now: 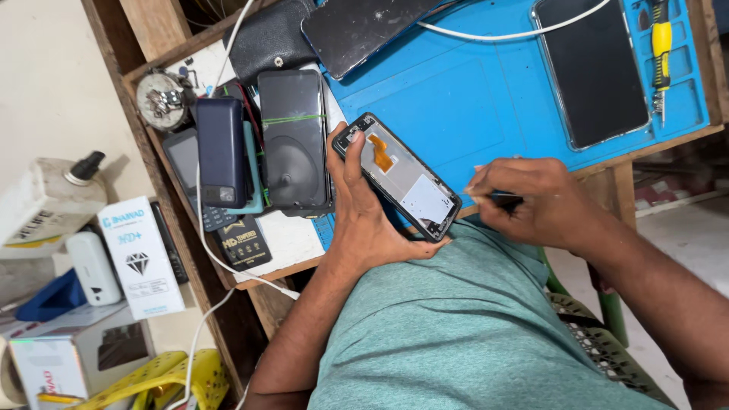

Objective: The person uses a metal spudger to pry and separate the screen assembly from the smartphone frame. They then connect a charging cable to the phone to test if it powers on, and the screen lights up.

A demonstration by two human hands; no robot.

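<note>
The blue mat (456, 99) covers the bench. Off its edge, over the lap, the left hand (363, 209) clamps an opened phone (397, 176); a slip could drop it. The right hand (543, 201) pinches a dark tool (503, 200) that may tear the orange flex (381, 152).

Shirt: a teal-green tee (471, 326) of heathered knit — plain, with no print showing.
Fabric: soft creases run across the front, and it fills the lower middle of the head view.
Left arm: bare forearm — no watch, no band at the wrist.
Left hand (364, 220): bare, no ring or glove; short thumbnail.
Right arm: bare forearm, no sleeve in sight.
Right hand (531, 201): bare, no ring or glove.
</note>
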